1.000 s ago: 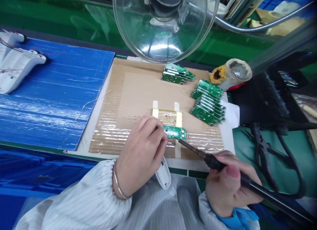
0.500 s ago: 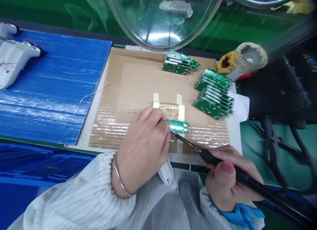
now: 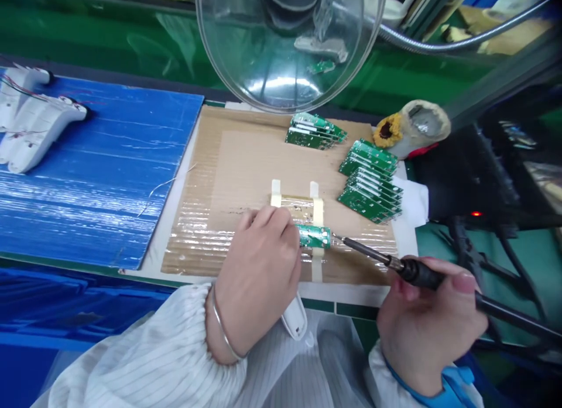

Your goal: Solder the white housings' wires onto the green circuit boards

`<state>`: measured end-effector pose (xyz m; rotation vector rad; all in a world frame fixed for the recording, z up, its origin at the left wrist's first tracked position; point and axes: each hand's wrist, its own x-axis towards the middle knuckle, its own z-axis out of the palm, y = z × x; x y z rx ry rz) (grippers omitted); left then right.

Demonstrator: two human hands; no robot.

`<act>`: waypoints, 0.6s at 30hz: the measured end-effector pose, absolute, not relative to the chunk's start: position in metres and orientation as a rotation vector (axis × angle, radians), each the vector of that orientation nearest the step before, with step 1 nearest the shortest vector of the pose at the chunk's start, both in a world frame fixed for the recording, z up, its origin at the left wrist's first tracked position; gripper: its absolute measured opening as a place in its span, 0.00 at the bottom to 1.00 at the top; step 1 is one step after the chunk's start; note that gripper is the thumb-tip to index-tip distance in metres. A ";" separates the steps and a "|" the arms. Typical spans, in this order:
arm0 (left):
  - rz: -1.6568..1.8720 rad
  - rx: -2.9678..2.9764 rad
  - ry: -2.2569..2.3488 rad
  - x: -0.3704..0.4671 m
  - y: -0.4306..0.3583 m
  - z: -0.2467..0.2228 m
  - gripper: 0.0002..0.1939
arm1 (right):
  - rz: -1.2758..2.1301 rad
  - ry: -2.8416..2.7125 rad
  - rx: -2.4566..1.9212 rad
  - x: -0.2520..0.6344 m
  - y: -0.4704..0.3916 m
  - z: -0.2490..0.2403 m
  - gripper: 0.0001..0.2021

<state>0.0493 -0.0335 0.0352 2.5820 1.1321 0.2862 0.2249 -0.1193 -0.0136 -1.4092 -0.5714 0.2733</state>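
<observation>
Green circuit board [image 3: 314, 236] pinched by closed fingers of left hand [image 3: 262, 273]. Soldering iron [image 3: 373, 254] gripped in right hand [image 3: 432, 323], tip beside board's right end. Cardboard [image 3: 246, 162] beneath.

Single head-worn view, looking forward and steeply down over cardboard [image 3: 250, 156], both hands close.

Cardboard sheet [image 3: 250, 162] showing matt brown, its ribbed lower part shining under clear film, blue board [image 3: 132, 139] glinting, apparently plastic, bracelet [image 3: 223, 326] gleaming as smooth metal, flexible arm [image 3: 439, 45] showing ridged metal, striped sleeve [image 3: 167, 343] creasing as cloth.
</observation>
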 end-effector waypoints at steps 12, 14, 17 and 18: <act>0.807 2.189 0.823 0.015 -0.036 -0.003 0.23 | -0.020 -0.726 -1.694 0.275 -0.092 0.007 0.22; 0.849 2.134 0.710 0.018 -0.028 -0.001 0.23 | -0.294 -0.941 -1.812 0.289 -0.075 0.007 0.23; 0.825 2.085 0.624 0.006 -0.010 0.009 0.21 | -0.398 -1.224 -1.820 0.306 -0.050 0.009 0.21; 0.793 2.072 0.634 -0.004 0.000 0.014 0.19 | -0.360 -1.261 -1.823 0.309 -0.045 0.010 0.22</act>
